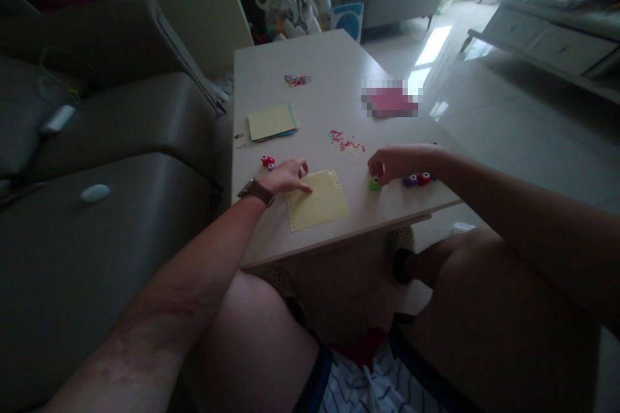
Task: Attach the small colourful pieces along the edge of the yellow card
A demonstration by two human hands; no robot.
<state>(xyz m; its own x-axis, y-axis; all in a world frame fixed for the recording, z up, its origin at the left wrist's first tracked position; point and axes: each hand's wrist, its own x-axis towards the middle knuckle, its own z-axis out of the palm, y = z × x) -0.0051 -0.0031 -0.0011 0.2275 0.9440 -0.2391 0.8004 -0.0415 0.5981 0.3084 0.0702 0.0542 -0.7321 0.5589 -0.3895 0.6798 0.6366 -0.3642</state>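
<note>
Head: L hand [289, 176] splayed on yellow sheet [320, 205], R hand [386, 162] curled at green item [374, 186], hold unclear

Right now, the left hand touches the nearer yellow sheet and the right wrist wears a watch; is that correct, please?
Not quite: in the head view, the watch is on the wrist of the left hand, which touches the nearer yellow sheet.

No readable text or numbers.

A brown-strapped watch [256, 191] and striped white shorts [400, 374] are worn.
</note>
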